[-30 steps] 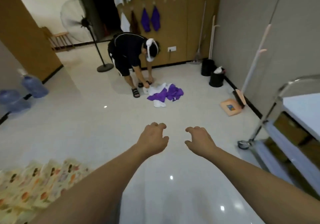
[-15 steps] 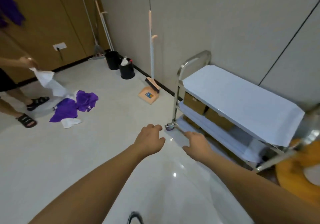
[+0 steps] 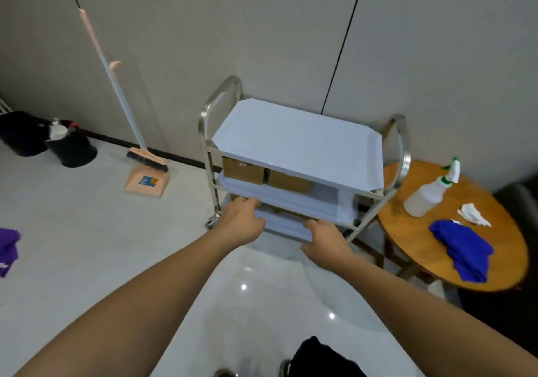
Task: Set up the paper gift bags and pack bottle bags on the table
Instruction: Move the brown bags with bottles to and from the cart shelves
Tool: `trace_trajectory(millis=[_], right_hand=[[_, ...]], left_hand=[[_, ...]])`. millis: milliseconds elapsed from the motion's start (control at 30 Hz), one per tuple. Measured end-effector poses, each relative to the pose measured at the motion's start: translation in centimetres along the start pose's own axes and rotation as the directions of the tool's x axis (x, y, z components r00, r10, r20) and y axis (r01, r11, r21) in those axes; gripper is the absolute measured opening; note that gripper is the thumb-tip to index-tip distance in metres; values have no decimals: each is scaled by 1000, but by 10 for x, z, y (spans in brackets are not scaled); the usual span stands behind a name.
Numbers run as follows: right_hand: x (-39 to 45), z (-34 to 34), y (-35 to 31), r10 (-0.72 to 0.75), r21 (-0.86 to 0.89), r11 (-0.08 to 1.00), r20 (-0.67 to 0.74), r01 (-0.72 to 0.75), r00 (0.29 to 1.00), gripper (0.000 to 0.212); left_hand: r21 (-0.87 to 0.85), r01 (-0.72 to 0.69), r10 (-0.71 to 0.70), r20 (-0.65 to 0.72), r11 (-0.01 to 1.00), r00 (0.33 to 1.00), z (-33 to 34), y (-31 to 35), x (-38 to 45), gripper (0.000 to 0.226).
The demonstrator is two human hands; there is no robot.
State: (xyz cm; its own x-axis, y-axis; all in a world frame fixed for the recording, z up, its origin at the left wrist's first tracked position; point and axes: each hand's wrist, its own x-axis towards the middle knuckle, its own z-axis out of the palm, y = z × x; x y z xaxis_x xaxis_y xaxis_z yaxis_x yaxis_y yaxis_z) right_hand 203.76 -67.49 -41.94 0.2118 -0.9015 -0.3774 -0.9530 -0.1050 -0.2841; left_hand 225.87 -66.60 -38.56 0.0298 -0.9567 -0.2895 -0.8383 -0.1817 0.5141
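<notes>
A steel three-shelf trolley (image 3: 221,105) stands against the grey wall, its top covered with a white sheet (image 3: 300,143). Brown cardboard boxes (image 3: 243,170) sit on its middle shelf. My left hand (image 3: 243,222) and my right hand (image 3: 324,241) are stretched out in front of the trolley's lower shelves, fingers loosely curled and holding nothing. Whether the fingertips touch the shelf edge is unclear. No gift bags or bottle bags show in this view.
A round wooden table (image 3: 512,248) to the right carries a spray bottle (image 3: 428,193), a blue cloth (image 3: 463,248) and a crumpled white tissue (image 3: 473,215). A broom and dustpan (image 3: 145,178) lean at the wall, beside black bins (image 3: 70,146). Purple cloth (image 3: 7,245) lies at far left.
My view has swung right, from the person bending over cloths on the floor to the trolley. Both hands now reach near the trolley's lower shelves.
</notes>
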Motion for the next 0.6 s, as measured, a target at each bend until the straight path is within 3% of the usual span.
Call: trace_trajectory(millis=[167, 367, 500, 600], right_hand=[[23, 1, 6, 34, 12, 999, -4, -34, 999, 62], [105, 17, 21, 20, 21, 1000, 46, -21, 999, 61], [195, 52, 31, -9, 65, 998, 43, 6, 999, 62], [250, 93, 47, 23, 129, 991, 6, -24, 1000, 63]], left_hand=[[-2, -47, 47, 64, 999, 997, 12, 4, 35, 48], [2, 10, -10, 31, 1000, 999, 37, -1, 95, 46], [-34, 127, -126, 31, 991, 991, 86, -21, 165, 45], [-41, 134, -131, 58, 990, 990, 139, -43, 214, 47]])
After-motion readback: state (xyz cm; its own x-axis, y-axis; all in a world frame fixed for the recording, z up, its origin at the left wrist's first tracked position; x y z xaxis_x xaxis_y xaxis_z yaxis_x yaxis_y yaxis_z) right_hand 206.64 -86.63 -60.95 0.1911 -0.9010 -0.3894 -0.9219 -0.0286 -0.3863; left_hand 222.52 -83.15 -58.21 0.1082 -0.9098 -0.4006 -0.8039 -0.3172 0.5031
